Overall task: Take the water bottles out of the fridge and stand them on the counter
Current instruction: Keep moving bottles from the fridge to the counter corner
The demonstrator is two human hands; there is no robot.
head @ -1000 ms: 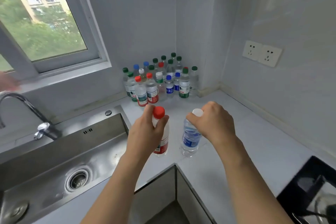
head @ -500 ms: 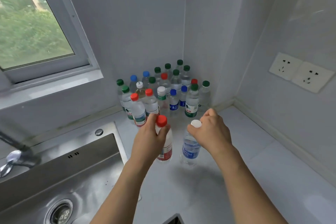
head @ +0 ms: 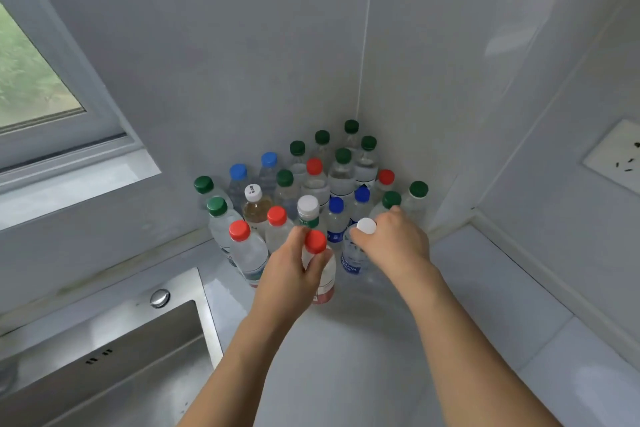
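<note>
Red-capped bottle (head: 320, 265) sits in my left hand (head: 289, 274), thumb and fingers curled round its neck just under the cap. My right hand (head: 393, 243) wraps the neck of the white-capped bottle (head: 355, 253) beside it. Both bottles are upright, just in front of the cluster of bottles (head: 313, 184) packed into the counter's (head: 381, 357) back corner. My hands hide much of both bottles, and I cannot tell whether their bases touch the counter. The sink (head: 114, 367) is cut off at the lower left.
</note>
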